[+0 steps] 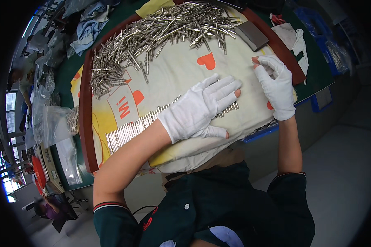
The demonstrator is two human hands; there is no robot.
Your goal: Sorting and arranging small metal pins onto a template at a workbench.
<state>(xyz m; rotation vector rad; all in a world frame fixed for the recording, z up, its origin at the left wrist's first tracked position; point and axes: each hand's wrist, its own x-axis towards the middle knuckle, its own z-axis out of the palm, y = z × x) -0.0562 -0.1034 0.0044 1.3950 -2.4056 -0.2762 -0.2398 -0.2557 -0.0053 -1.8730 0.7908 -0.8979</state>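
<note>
Evidently, in the head view, the left hand [202, 105] lies stretched out flat, palm down, over the row of rods [130, 132], its gloved fingers straight and its thumb held away from them, gripping nothing that shows. The row runs out from under the wrist on one side, and its short end peeps out between the index finger and the thumb. Whether the palm presses on the rods cannot be told. The right hand [276, 82] is raised beyond the left fingertips, fingers curled and bare tips drawn in toward each other; whether they pinch something cannot be told. A grey block [251, 36] sits just ahead of those tips. Farther ahead of the left fingers, past a red heart [206, 61] on the cloth [177, 70], a tangled pile [165, 29] of similar rods lies against the frame [86, 119].

The rods look like metal: likely stiff, light singly, weighty in bulk, and smooth enough to slide or roll under gloves. Bare fingertips should grip best. A single rod would be best taken mid-shaft; the row, squeezed from both ends.
</note>
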